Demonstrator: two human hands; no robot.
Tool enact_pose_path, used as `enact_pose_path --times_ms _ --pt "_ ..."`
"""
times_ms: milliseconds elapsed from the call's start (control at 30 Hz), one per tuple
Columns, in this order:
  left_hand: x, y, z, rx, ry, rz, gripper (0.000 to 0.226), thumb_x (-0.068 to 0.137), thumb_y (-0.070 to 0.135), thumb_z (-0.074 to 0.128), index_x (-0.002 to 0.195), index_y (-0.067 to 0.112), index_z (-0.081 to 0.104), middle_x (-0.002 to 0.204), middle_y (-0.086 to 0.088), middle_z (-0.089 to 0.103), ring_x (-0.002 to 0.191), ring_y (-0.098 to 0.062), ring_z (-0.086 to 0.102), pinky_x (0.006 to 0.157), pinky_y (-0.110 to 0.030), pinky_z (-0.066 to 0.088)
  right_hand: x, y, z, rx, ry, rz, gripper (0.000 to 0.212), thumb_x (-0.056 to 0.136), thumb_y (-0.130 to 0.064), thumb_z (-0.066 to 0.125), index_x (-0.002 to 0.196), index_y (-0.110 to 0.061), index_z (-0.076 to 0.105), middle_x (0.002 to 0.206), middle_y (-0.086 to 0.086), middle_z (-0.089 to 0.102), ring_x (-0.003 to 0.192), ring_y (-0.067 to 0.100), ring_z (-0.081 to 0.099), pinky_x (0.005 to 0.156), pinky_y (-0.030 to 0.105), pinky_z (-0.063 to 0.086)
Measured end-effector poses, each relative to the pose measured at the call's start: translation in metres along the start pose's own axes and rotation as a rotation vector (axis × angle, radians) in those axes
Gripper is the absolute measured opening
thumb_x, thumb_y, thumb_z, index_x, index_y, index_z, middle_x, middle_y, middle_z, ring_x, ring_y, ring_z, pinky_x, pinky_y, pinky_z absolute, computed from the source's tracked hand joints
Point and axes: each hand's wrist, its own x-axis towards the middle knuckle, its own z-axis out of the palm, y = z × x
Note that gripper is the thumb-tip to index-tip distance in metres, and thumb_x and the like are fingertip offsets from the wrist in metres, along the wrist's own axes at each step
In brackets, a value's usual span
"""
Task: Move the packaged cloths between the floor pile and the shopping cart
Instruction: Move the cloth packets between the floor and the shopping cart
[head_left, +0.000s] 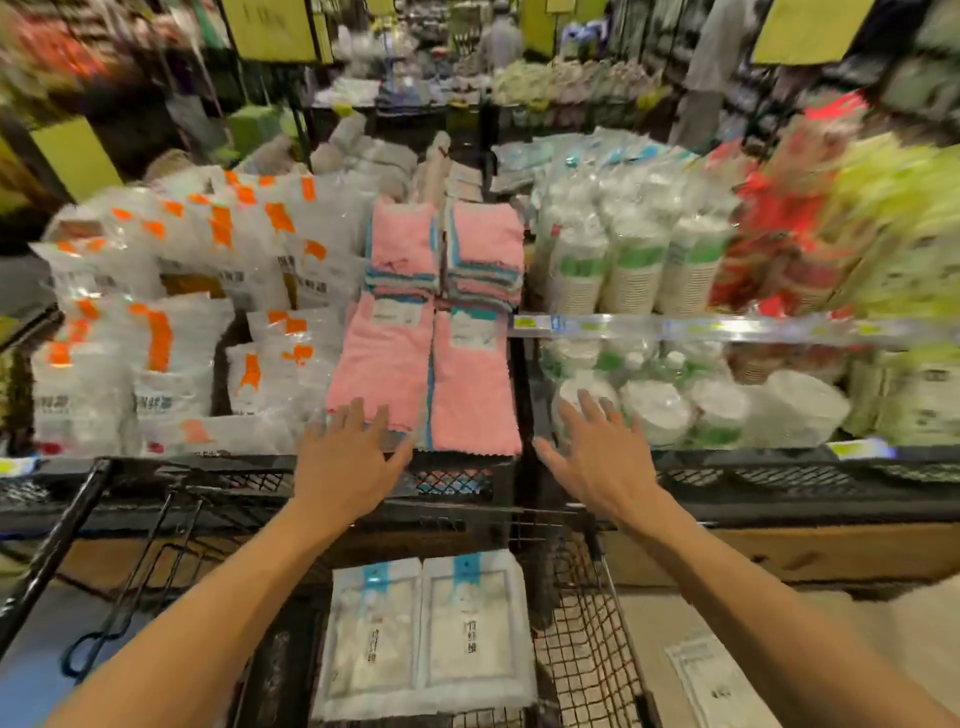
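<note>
Two white packaged cloths (426, 631) with blue tabs lie side by side in the black wire shopping cart (582, 644) below me. Pink packaged cloths (423, 364) are stacked in rows on the black crate shelf ahead, with a taller pink and blue stack behind them. My left hand (348, 462) reaches forward with spread fingers just at the near edge of the left pink pack, holding nothing. My right hand (597, 452) is also spread and empty, hovering right of the pink packs, in front of the plastic-wrapped white plates. The view is blurred by motion.
White bags with orange labels (171, 312) fill the shelf to the left. Sleeves of paper cups (628, 260) and wrapped plates (675, 405) sit to the right, under a price rail. A cardboard box (779, 551) stands on the floor at right. A person stands far back in the aisle.
</note>
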Motion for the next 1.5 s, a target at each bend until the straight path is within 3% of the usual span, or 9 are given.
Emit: enact_pose_path --times_ms 167,367,567,667,833,1067,1500 --pt "0.013 0.034 -0.066 0.035 0.070 0.158 0.081 0.091 0.071 0.008 0.158 0.030 0.027 0.165 -0.010 0.025 0.149 -0.030 0.028 0.114 -0.055 0.029 -0.028 0.025 -0.056 0.026 0.089 0.141 0.069 0.101 -0.066 0.038 0.159 -0.029 0.033 0.169 0.003 0.027 0.153 0.033 0.027 0.118 0.060 0.030" --pt "0.011 0.084 -0.119 -0.010 0.177 0.382 0.074 0.098 0.070 0.015 0.158 0.029 0.027 0.166 -0.006 0.025 0.152 -0.025 0.024 0.120 -0.053 0.021 -0.091 0.042 -0.098 0.026 0.137 0.360 0.072 0.102 -0.068 0.034 0.161 -0.028 0.028 0.172 0.004 0.021 0.155 0.033 0.023 0.118 0.058 0.033" --pt "-0.010 0.144 -0.141 -0.092 0.235 0.609 0.072 0.098 0.069 0.018 0.156 0.030 0.033 0.163 -0.007 0.033 0.150 -0.025 0.029 0.118 -0.054 0.026 -0.176 0.070 -0.117 0.061 0.188 0.610 0.075 0.100 -0.073 0.032 0.162 -0.031 0.024 0.173 0.002 0.014 0.159 0.030 0.013 0.124 0.064 0.016" --pt "-0.030 0.177 -0.138 -0.118 0.237 0.693 0.072 0.098 0.070 0.017 0.158 0.033 0.027 0.166 -0.005 0.026 0.153 -0.023 0.023 0.120 -0.058 0.019 -0.221 0.089 -0.123 0.038 0.177 0.753 0.080 0.098 -0.077 0.025 0.165 -0.034 0.014 0.175 0.000 0.005 0.161 0.027 0.002 0.125 0.064 0.009" --pt "-0.072 0.231 -0.143 -0.160 0.196 0.840 0.073 0.098 0.070 0.015 0.161 0.033 0.019 0.170 -0.004 0.015 0.157 -0.020 0.010 0.123 -0.058 0.008 -0.297 0.124 -0.125 0.053 0.241 0.917 0.078 0.099 -0.074 0.028 0.164 -0.032 0.017 0.174 0.002 0.010 0.160 0.029 0.008 0.125 0.062 0.013" --pt "-0.129 0.322 -0.145 -0.178 0.135 0.951 0.074 0.097 0.070 0.013 0.161 0.033 0.017 0.170 -0.004 0.012 0.157 -0.022 0.009 0.123 -0.059 0.009 -0.384 0.175 -0.105 0.034 0.296 1.026 0.074 0.100 -0.071 0.033 0.161 -0.029 0.025 0.172 0.001 0.016 0.158 0.026 0.016 0.123 0.061 0.017" --pt "-0.225 0.465 -0.112 -0.117 0.046 0.980 0.077 0.097 0.073 0.010 0.162 0.031 0.012 0.170 -0.004 0.011 0.157 -0.022 0.009 0.124 -0.059 0.007 -0.519 0.322 -0.081 0.085 0.243 1.108 0.081 0.100 -0.072 0.030 0.165 -0.027 0.015 0.174 0.003 0.013 0.160 0.028 0.011 0.125 0.063 0.013"
